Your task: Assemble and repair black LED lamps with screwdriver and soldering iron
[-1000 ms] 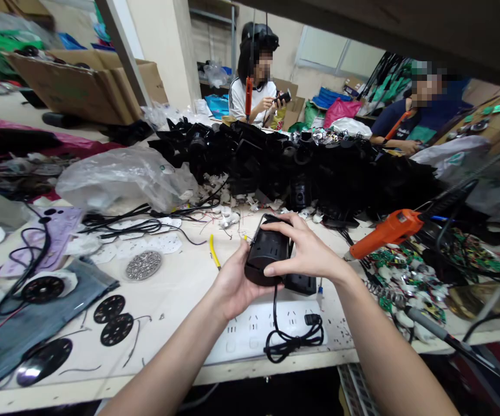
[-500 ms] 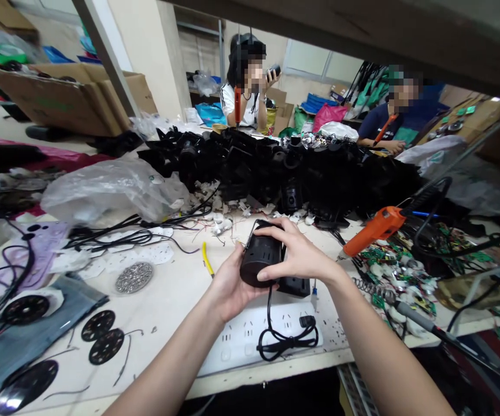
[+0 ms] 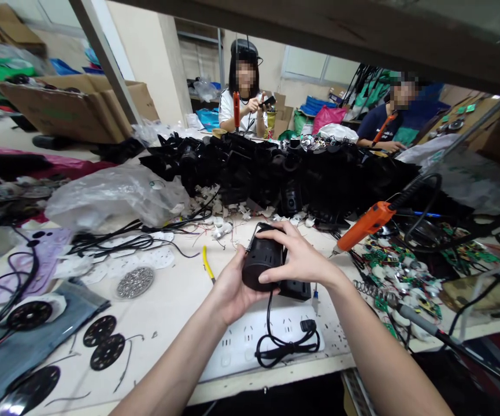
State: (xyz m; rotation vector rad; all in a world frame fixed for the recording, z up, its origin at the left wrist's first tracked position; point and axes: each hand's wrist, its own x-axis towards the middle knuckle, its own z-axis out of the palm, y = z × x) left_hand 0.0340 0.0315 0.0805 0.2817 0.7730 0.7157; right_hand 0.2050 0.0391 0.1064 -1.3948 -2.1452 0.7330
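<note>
Both my hands hold a black plastic device (image 3: 262,261) just above the workbench. My left hand (image 3: 229,288) cups it from below and behind, fingers wrapped round it. My right hand (image 3: 298,257) grips it from the right, thumb along its near edge and fingers over the top. A black cord hangs from the device down to a bundled cable (image 3: 285,345) lying on a white power strip (image 3: 243,341). A second black block (image 3: 296,289) sits on the bench under my right wrist.
A heap of black plastic parts (image 3: 302,167) crosses the bench's middle. An orange electric screwdriver (image 3: 365,223) hangs at right above green circuit boards (image 3: 388,271). Yellow pliers (image 3: 207,264), a dish of screws (image 3: 135,282) and black discs (image 3: 102,341) lie at left. Two people work beyond the heap.
My hands stay on the black device with hardly any shift. The view has swung slightly. The person at the back lowered a raised hand holding a black item.
</note>
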